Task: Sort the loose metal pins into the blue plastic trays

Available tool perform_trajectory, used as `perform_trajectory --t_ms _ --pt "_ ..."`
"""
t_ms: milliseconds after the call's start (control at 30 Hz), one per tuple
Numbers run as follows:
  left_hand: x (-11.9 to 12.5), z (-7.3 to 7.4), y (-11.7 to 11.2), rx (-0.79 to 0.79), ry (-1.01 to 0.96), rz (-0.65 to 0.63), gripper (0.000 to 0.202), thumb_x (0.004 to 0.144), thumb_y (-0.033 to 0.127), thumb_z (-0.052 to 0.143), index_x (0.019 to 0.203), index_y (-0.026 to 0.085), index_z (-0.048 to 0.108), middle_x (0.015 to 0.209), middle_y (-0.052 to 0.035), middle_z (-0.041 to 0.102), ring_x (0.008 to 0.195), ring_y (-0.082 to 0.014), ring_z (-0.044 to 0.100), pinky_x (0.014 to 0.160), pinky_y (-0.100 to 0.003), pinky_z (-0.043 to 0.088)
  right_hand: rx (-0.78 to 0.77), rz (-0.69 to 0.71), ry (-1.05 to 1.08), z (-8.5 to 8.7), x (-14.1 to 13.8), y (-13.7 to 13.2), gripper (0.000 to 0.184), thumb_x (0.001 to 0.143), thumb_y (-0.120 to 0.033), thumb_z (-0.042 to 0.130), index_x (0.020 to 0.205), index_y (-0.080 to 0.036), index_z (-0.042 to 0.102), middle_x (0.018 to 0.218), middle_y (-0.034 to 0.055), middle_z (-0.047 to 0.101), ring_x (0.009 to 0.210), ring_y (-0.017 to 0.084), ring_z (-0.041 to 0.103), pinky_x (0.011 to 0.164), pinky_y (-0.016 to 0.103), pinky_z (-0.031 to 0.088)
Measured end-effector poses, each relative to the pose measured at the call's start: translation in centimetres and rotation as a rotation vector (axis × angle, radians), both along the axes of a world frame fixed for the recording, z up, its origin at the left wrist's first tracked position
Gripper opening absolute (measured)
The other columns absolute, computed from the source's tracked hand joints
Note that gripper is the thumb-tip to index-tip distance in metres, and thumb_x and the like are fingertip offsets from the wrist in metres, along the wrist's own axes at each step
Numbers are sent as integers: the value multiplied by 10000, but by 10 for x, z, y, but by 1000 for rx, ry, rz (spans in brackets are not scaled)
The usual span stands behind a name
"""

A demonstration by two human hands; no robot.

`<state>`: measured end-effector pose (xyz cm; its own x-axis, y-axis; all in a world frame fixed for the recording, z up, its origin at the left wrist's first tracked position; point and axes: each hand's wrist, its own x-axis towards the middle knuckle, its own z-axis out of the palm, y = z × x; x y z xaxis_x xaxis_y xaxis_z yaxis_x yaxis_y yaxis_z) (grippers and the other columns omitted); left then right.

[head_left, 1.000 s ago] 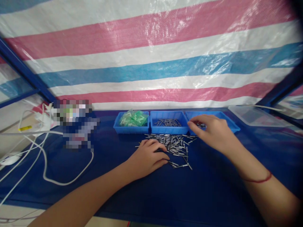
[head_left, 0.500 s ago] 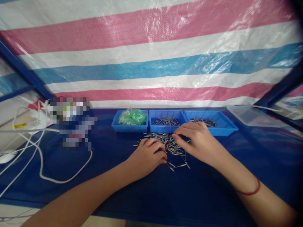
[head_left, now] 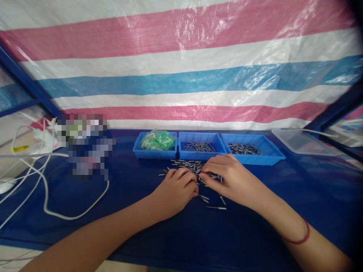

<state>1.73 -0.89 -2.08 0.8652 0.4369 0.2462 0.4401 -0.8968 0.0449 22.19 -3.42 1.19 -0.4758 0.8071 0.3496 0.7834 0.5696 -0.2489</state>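
A pile of thin metal blind rivets (head_left: 185, 164) lies on the blue table, partly covered by my hands. My left hand (head_left: 177, 189) rests at its left side with fingers curled; rivets (head_left: 203, 197) stick out beside the fingertips, and the inside of the hand is hidden. Over the pile's right part, my right hand (head_left: 227, 177) has thumb and fingers drawn together in a pinch, and whatever is between the tips is too small to make out. One rivet (head_left: 217, 207) lies apart in front, with another rivet (head_left: 222, 199) close to my right hand.
Behind the pile stand three blue trays: the left tray (head_left: 136, 151) with green plastic bags, the middle tray (head_left: 195, 155) and right tray (head_left: 272, 153) with rivets. A clear plastic lid (head_left: 300, 141) is at right. White cables (head_left: 65, 217) and blurred items (head_left: 87, 147) lie left.
My right hand has moved left and slightly nearer, away from the right tray toward my left hand. The loose rivets in front have shifted. My left hand stays nearly in place.
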Motion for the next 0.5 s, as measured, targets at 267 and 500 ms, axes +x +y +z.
perform_trajectory --t_ms 267,500 --pt "-2 0 2 -10 29 102 136 951 251 467 927 169 573 1055 -50 591 1040 -217 484 802 -354 347 -82 117 -53 -8 -14 -2 163 891 -264 555 785 -199 660 749 20 650 781 160 578 697 319 327" --pt "-1 -2 4 4 6 181 179 966 242 414 908 172 567 969 -46 625 996 -227 487 787 -368 314 -90 82 -63 -12 -16 -2 143 885 -237 550 792 -195 650 775 23 651 797 172 566 715 331 328"
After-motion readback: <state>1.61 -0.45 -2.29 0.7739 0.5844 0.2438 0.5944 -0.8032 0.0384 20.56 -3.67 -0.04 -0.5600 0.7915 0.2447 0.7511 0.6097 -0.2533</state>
